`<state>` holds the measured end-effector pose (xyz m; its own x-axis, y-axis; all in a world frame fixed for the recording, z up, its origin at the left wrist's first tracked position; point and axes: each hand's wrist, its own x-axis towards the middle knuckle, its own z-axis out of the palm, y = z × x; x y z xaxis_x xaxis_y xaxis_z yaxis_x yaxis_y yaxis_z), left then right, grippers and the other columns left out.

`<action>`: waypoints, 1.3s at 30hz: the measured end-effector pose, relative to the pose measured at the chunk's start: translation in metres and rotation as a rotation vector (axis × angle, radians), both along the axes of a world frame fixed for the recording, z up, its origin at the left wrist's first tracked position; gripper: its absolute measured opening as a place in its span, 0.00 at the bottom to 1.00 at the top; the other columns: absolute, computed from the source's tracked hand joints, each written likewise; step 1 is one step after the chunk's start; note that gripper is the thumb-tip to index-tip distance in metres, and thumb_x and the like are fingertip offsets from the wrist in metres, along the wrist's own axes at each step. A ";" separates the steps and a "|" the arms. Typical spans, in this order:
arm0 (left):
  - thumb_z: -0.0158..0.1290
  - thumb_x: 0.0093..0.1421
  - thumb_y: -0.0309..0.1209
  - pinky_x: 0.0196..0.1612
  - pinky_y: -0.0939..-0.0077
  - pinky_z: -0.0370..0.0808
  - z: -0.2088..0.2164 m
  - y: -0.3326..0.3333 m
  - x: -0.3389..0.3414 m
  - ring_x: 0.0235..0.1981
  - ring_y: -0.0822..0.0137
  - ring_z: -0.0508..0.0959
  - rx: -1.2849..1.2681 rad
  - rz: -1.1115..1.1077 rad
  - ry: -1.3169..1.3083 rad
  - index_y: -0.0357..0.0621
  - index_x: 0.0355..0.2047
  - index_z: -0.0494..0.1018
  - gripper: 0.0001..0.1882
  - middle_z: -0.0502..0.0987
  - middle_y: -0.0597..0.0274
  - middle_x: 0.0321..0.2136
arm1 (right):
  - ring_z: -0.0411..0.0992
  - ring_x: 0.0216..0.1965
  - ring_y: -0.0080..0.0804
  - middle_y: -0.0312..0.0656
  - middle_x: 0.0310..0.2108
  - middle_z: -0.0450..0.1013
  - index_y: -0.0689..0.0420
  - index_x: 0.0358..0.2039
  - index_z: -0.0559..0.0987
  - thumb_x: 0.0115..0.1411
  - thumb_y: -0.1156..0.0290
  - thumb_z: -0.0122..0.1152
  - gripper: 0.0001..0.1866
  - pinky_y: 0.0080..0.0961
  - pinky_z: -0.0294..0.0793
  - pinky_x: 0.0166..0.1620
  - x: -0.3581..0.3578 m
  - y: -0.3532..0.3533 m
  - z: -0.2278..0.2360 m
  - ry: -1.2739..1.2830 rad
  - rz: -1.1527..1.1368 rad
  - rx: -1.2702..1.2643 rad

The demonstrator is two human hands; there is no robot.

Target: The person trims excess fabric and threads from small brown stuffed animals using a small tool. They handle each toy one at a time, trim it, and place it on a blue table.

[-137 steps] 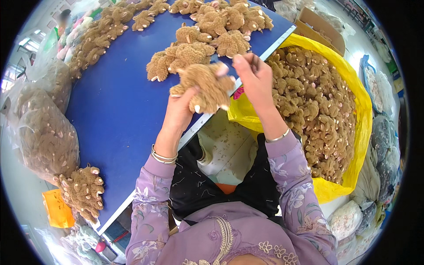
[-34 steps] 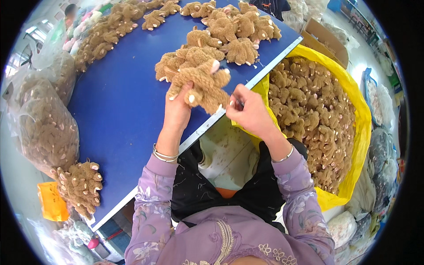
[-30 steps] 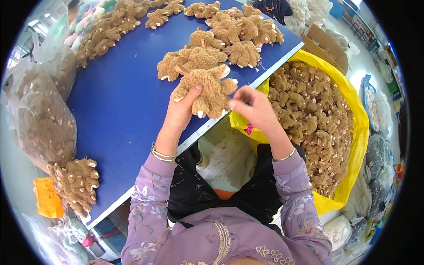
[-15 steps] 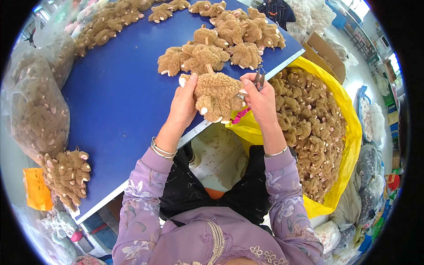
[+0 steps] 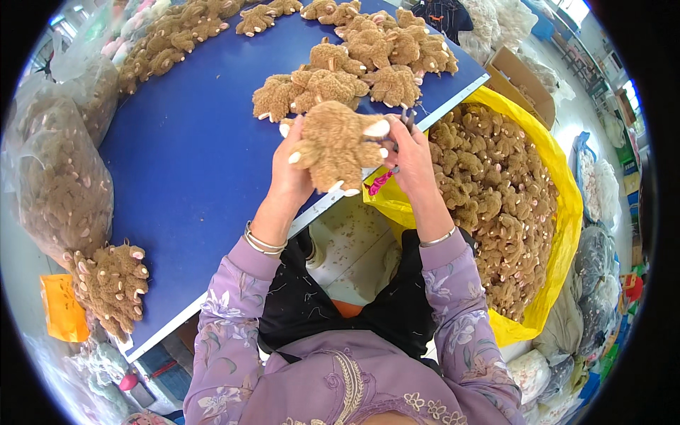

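Note:
A brown plush toy (image 5: 338, 144) with pale paws is held up over the near edge of the blue table (image 5: 191, 163). My left hand (image 5: 292, 177) grips the toy's left side. My right hand (image 5: 413, 157) is at its right side and holds small scissors (image 5: 406, 119) with the blades pointing up, a pink bit (image 5: 379, 182) showing below the palm. Beyond the toy lies a heap of the same brown plush toys (image 5: 354, 64) on the table.
A yellow bag (image 5: 552, 212) full of brown plush toys stands at my right. Clear plastic bags of toys (image 5: 60, 184) sit at the table's left, with a loose pile (image 5: 110, 283) at the near corner. Another row of toys (image 5: 170, 35) lies far left; a cardboard box (image 5: 524, 81) beyond the bag.
Both hands have lifted the toy a little higher and turned it. My right hand, which was apart from the toy a second ago, now sits against its right side with the scissors.

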<state>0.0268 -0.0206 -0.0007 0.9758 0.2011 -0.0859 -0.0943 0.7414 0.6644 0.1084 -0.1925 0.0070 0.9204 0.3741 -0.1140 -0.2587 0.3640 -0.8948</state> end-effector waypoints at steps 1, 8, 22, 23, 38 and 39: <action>0.34 0.71 0.46 0.54 0.62 0.72 0.002 0.000 -0.002 0.50 0.59 0.75 -0.006 0.029 -0.026 0.37 0.57 0.63 0.26 0.73 0.53 0.50 | 0.55 0.14 0.13 0.30 0.20 0.67 0.59 0.40 0.74 0.64 0.61 0.55 0.13 0.15 0.53 0.18 -0.001 0.000 0.000 -0.027 0.055 -0.007; 0.33 0.70 0.50 0.54 0.63 0.72 0.005 0.001 -0.003 0.51 0.61 0.74 0.054 0.095 -0.044 0.37 0.57 0.62 0.29 0.72 0.53 0.52 | 0.59 0.21 0.13 0.31 0.30 0.68 0.61 0.41 0.73 0.63 0.68 0.58 0.11 0.13 0.59 0.24 -0.023 0.003 0.004 -0.433 0.229 -0.131; 0.56 0.61 0.31 0.30 0.84 0.73 0.005 -0.022 -0.003 0.32 0.76 0.76 0.762 0.121 0.135 0.39 0.57 0.61 0.26 0.76 0.61 0.37 | 0.57 0.25 0.12 0.27 0.24 0.62 0.60 0.32 0.69 0.57 0.73 0.63 0.11 0.14 0.59 0.27 -0.012 -0.006 0.003 -0.484 -0.201 -0.261; 0.56 0.61 0.30 0.29 0.85 0.72 0.004 -0.020 -0.003 0.29 0.77 0.75 0.804 0.155 0.136 0.39 0.55 0.63 0.24 0.76 0.64 0.33 | 0.57 0.25 0.12 0.27 0.24 0.62 0.60 0.32 0.69 0.57 0.73 0.63 0.11 0.14 0.59 0.27 -0.013 -0.006 0.003 -0.493 -0.209 -0.253; 0.51 0.66 0.34 0.22 0.86 0.67 0.002 -0.008 -0.006 0.18 0.81 0.69 0.653 0.206 0.106 0.42 0.33 0.73 0.09 0.75 0.67 0.21 | 0.60 0.25 0.13 0.28 0.24 0.66 0.61 0.36 0.73 0.54 0.72 0.60 0.10 0.16 0.62 0.29 -0.006 -0.017 -0.001 -0.362 0.062 -0.422; 0.50 0.66 0.35 0.22 0.86 0.67 0.002 -0.006 -0.006 0.18 0.81 0.69 0.620 0.179 0.144 0.42 0.33 0.73 0.10 0.76 0.66 0.21 | 0.60 0.23 0.14 0.28 0.24 0.66 0.60 0.34 0.73 0.54 0.72 0.59 0.09 0.16 0.62 0.27 -0.004 -0.019 0.001 -0.331 0.060 -0.399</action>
